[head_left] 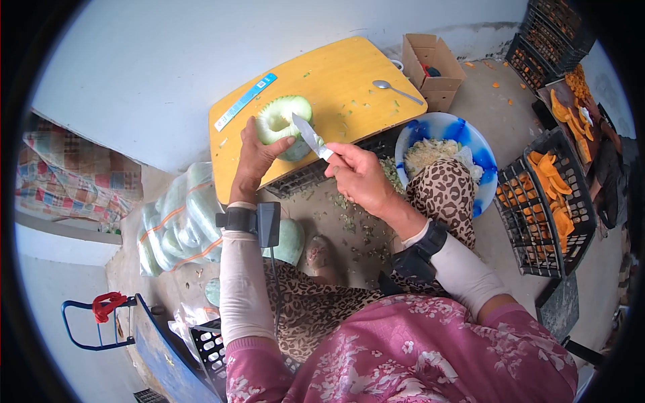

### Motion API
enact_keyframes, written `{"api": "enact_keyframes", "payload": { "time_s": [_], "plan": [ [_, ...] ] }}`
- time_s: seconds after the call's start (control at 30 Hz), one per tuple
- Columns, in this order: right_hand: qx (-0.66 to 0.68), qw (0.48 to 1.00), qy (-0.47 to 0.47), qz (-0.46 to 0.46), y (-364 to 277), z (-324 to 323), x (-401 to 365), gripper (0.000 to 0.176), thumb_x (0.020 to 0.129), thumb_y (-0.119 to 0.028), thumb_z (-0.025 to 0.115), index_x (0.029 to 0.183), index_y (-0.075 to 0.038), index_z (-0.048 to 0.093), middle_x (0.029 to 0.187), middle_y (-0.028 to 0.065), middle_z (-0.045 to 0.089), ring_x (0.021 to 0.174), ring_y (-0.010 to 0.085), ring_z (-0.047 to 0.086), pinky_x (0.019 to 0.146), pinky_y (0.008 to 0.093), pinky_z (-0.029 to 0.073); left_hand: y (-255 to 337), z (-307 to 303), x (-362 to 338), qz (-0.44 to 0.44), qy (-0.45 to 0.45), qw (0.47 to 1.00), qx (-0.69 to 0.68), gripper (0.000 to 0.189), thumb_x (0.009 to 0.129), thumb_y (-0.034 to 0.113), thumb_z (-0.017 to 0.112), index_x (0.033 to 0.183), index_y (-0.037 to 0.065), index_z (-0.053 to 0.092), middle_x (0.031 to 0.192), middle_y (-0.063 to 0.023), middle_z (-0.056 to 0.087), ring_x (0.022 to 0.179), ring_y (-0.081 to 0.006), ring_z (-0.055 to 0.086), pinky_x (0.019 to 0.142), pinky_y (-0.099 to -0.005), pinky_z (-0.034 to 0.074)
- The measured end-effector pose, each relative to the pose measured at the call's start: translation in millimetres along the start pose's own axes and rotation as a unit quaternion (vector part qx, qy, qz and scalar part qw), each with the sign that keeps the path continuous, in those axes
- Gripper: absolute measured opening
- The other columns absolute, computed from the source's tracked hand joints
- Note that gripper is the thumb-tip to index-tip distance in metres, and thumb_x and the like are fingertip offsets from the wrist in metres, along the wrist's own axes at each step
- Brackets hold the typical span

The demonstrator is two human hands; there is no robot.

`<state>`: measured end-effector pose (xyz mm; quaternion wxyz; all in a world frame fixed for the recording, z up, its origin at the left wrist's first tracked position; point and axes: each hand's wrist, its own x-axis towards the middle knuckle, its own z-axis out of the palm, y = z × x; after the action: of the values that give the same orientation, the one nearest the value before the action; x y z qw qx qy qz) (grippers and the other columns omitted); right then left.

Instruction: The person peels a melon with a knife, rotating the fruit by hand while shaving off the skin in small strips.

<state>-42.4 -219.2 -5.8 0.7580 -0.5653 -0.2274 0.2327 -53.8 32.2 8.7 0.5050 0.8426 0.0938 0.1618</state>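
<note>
On the yellow table point(336, 74) stands a hollowed pale green melon point(293, 111) with a notched rim on its far left side. My left hand point(259, 158) grips the melon's near left side, thumb across its front. My right hand point(359, 176) is closed around the white handle of a knife point(308, 134), whose blade touches or nearly touches the melon's right rim. A bit of green peel lies by the blade. A blue and white ruler-like strip point(246, 102) lies left of the melon, and a spoon point(398, 91) rests near the table's right edge.
A blue and white basin point(482, 151) with pale shreds stands right of the table. Behind it is a cardboard box point(440, 91). Black crates point(527, 225) hold orange pieces at the right, near another person's arm. Bagged melons point(180, 225) lie at the left; scraps litter the floor.
</note>
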Motion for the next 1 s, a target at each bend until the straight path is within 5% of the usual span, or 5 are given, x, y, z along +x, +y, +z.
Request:
{"api": "enact_keyframes", "payload": {
  "time_s": [0.03, 0.23, 0.53, 0.83, 1.0],
  "plan": [
    [0.088, 0.994, -0.017, 0.069, -11.0, -1.3, -4.3, 0.046, 0.093, 0.001, 0.053, 0.138, 0.005, 0.047, 0.094, 0.0065, 0.062, 0.058, 0.0071, 0.051, 0.05, 0.0227, 0.044, -0.8, -0.3, -0.2, 0.001, 0.002, 1.0, 0.001, 0.079, 0.067, 0.038, 0.09, 0.124, 0.001, 0.05, 0.126, -0.0218, 0.046, 0.121, -0.0333, 0.047, 0.101, -0.0424, 0.044],
    [0.19, 0.97, -0.11, 0.102, -20.0, -25.2, -7.3, 0.047, 0.094, -0.002, 0.053, 0.14, 0.004, 0.045, 0.094, 0.0093, 0.062, 0.052, 0.0031, 0.044, 0.044, 0.0193, 0.035, -4.3, -2.3, 0.1, -0.003, 0.016, 1.0, 0.02, 0.088, 0.067, 0.038, 0.091, 0.131, -0.001, 0.046, 0.13, -0.0233, 0.045, 0.123, -0.0347, 0.047, 0.102, -0.0418, 0.043],
    [-0.051, 0.998, 0.009, 0.024, -5.8, -13.6, -4.4, 0.041, 0.09, -0.001, 0.057, 0.13, 0.005, 0.054, 0.083, 0.0026, 0.061, 0.07, 0.0087, 0.058, 0.061, 0.0247, 0.049, 1.3, -2.0, -1.2, -0.012, -0.003, 1.0, -0.001, 0.092, 0.066, 0.039, 0.091, 0.133, -0.003, 0.044, 0.131, -0.0229, 0.044, 0.124, -0.0337, 0.047, 0.103, -0.0409, 0.044],
    [-0.249, 0.959, 0.057, -0.119, -0.3, 3.4, -12.8, 0.033, 0.089, 0.0, 0.055, 0.122, 0.001, 0.057, 0.086, 0.0213, 0.068, 0.083, 0.0252, 0.072, 0.073, 0.0354, 0.055, -1.2, -1.8, 1.1, -0.001, -0.003, 1.0, -0.005, 0.082, 0.066, 0.037, 0.091, 0.125, -0.001, 0.049, 0.127, -0.0216, 0.046, 0.119, -0.0326, 0.049, 0.1, -0.0411, 0.045],
    [-0.22, 0.966, 0.054, -0.122, 9.0, 7.6, -3.6, 0.035, 0.088, 0.001, 0.056, 0.123, 0.002, 0.056, 0.073, 0.0161, 0.061, 0.07, 0.0179, 0.064, 0.068, 0.0351, 0.054, 0.9, -0.7, -0.1, -0.006, -0.004, 1.0, -0.004, 0.077, 0.067, 0.035, 0.09, 0.122, 0.0, 0.05, 0.125, -0.021, 0.047, 0.118, -0.0325, 0.049, 0.099, -0.0413, 0.045]
  ]
}}
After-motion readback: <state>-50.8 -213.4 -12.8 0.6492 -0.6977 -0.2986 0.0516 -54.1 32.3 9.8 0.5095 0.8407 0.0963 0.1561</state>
